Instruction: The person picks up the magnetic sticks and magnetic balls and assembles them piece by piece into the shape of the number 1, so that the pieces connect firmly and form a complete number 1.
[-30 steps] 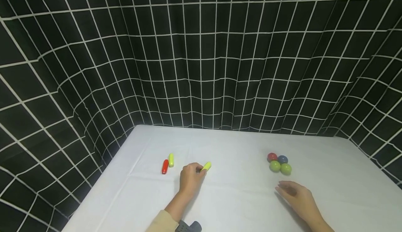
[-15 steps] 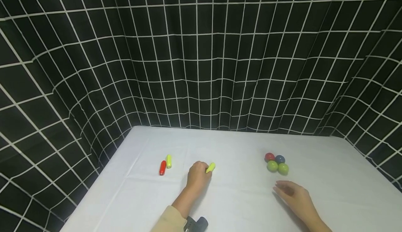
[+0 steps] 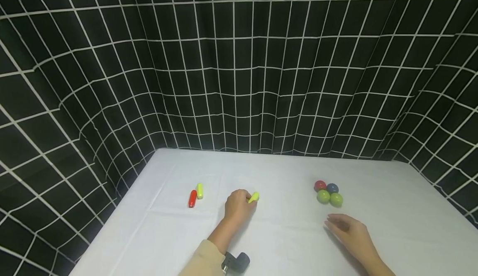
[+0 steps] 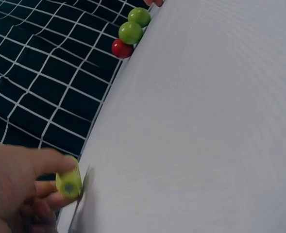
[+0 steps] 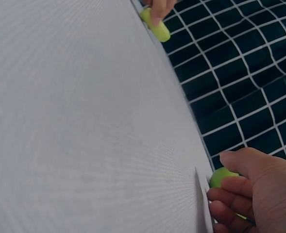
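My left hand point(image 3: 239, 206) pinches a short yellow-green cylinder point(image 3: 254, 197) with a rounded end. In the left wrist view the cylinder point(image 4: 69, 180) sits between thumb and fingers, low over the white cloth, its end with a grey centre towards the camera. My right hand point(image 3: 352, 235) holds nothing, fingers loosely bent, just in front of a cluster of balls. That cluster has a red ball point(image 3: 320, 186), a blue ball point(image 3: 332, 188) and two green balls point(image 3: 323, 196). The right wrist view shows a green ball point(image 5: 223, 177) partly hidden behind the fingers.
A red cylinder point(image 3: 192, 199) and another yellow-green cylinder point(image 3: 200, 191) lie side by side on the left of the white-covered table point(image 3: 284, 243). A black curtain with a white grid point(image 3: 246, 81) stands behind and along both sides.
My left hand has moved right with the yellow-green cylinder, farther from the two lying cylinders. The camera view has shifted slightly. My right hand and the balls have stayed put.
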`<action>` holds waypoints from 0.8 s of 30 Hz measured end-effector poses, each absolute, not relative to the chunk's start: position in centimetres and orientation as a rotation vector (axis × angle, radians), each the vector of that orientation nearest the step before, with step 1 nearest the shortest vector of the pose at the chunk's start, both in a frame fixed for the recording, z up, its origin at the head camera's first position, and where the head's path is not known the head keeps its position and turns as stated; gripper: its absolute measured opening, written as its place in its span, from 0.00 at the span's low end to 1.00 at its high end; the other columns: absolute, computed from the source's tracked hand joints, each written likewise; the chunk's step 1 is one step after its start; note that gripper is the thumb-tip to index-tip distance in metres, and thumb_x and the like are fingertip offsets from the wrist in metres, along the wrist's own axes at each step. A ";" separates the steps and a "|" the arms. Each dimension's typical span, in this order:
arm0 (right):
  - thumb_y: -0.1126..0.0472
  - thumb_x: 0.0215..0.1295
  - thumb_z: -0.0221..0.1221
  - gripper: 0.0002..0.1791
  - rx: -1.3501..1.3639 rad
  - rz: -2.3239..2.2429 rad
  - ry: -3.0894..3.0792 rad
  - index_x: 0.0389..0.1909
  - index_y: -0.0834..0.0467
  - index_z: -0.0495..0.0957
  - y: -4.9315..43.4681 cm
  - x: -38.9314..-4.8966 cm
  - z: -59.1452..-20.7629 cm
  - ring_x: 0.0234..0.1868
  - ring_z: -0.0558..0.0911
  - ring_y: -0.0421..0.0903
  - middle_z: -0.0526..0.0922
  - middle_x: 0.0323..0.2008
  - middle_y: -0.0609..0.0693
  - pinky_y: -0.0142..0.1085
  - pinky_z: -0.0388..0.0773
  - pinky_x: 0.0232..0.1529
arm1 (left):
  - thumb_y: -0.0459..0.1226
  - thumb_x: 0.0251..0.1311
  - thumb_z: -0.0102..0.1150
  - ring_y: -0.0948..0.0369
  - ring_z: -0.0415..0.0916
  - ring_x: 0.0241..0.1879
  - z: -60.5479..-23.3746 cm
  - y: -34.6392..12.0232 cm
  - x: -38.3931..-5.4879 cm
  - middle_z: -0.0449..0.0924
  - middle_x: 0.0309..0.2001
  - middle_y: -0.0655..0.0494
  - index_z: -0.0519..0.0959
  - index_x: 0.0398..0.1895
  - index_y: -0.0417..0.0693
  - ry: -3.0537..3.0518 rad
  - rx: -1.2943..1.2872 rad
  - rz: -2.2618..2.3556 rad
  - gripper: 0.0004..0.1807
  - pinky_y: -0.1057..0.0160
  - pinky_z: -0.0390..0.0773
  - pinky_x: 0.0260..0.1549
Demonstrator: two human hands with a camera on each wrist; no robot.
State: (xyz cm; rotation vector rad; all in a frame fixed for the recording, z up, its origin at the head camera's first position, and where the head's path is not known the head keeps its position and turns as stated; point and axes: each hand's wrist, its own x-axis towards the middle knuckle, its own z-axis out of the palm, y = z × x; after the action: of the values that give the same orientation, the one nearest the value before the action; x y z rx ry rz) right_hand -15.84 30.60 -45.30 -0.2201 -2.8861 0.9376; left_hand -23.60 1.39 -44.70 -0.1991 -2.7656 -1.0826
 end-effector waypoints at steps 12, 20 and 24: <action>0.50 0.58 0.62 0.22 -0.308 0.954 -2.762 0.44 0.64 0.78 31.9 -16.5 -46.0 0.39 0.82 0.54 0.84 0.37 0.60 0.47 0.79 0.40 | 0.41 0.50 0.65 0.64 0.71 0.24 -45.5 1.7 -23.9 0.78 0.26 0.54 0.81 0.29 0.39 -2.751 -0.118 -1.776 0.12 0.69 0.73 0.22; 0.47 0.57 0.62 0.25 -0.341 0.992 -2.722 0.45 0.63 0.78 32.4 -16.7 -46.3 0.39 0.82 0.53 0.84 0.38 0.60 0.46 0.79 0.40 | 0.45 0.50 0.65 0.65 0.67 0.20 -46.0 2.1 -23.7 0.77 0.27 0.55 0.80 0.34 0.40 -2.757 -0.070 -1.927 0.16 0.71 0.69 0.17; 0.43 0.57 0.62 0.28 -0.388 0.994 -2.718 0.45 0.64 0.78 33.0 -16.9 -46.6 0.40 0.81 0.55 0.84 0.39 0.61 0.48 0.78 0.41 | 0.45 0.51 0.64 0.66 0.67 0.19 -46.3 2.6 -23.3 0.78 0.26 0.57 0.80 0.36 0.41 -2.755 -0.117 -1.972 0.17 0.72 0.68 0.16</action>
State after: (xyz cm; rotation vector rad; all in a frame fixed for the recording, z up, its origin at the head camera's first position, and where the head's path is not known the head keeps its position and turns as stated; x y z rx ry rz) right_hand -16.86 33.00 -46.58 -0.3882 -2.7182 0.9944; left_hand -23.26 2.59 -46.26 -0.1166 -2.7553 -1.9716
